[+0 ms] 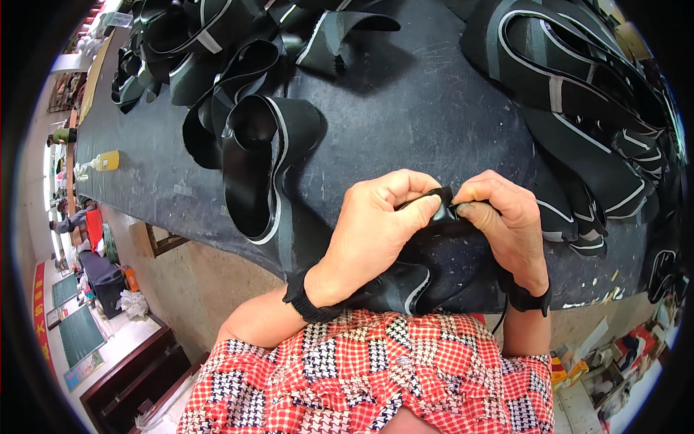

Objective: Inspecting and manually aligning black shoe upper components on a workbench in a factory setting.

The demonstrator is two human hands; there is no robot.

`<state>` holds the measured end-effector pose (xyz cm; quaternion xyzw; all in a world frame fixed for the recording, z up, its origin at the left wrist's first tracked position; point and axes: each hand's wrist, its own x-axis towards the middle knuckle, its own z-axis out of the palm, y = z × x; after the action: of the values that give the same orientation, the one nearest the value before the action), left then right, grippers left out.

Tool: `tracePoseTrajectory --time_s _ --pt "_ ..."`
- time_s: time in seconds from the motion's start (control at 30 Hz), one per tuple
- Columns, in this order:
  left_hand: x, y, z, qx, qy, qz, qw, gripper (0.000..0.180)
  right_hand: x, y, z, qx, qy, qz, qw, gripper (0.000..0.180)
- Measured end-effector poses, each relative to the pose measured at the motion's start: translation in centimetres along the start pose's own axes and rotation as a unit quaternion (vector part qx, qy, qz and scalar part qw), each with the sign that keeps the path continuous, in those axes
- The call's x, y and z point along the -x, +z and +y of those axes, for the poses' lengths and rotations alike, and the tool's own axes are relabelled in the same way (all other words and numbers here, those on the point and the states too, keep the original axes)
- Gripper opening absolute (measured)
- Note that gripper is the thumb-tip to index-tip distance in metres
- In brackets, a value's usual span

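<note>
Close to my body, just above the table, my left hand [379,220] pinches the edge of a black strip [441,215] between thumb and fingers. My right hand [506,220] is closed on the same strip's edge a little to the right, thumb against the index finger. Whether anything small sits between the right fingertips cannot be made out. Below the hands, a black piece with a light edge [413,283] hangs by the table's near side; the left forearm partly covers it. Left of my left hand stands a curled black band [249,173] with a light grey edge line.
Many more looped black bands [191,36] pile up at the far left. A second heap [557,65] fills the right side of the dark table [405,116]. A yellow bottle [107,160] lies near the left edge. Small scraps [614,293] litter the near right edge.
</note>
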<state>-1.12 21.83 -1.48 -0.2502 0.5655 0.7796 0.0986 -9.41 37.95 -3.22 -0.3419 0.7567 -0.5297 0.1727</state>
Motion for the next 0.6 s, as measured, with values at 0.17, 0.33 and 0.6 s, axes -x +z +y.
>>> tracePoseTrajectory --time_s 0.17,0.33,0.6 --pt "0.3 0.6 0.2 -0.155 0.077 0.017 0.985 0.015 -0.4 -0.8 -0.4 -0.055 0.015 -0.032 0.998 0.01" --pt "0.0 -0.3 0.5 -0.056 -0.003 -0.02 0.998 0.016 -1.0 -1.4 -0.9 -0.051 0.046 -0.091 0.994 0.01" --pt "0.2 -0.3 1.5 -0.021 -0.06 -0.051 0.997 0.018 -0.8 -1.7 -1.1 -0.038 0.024 -0.096 0.994 0.01"
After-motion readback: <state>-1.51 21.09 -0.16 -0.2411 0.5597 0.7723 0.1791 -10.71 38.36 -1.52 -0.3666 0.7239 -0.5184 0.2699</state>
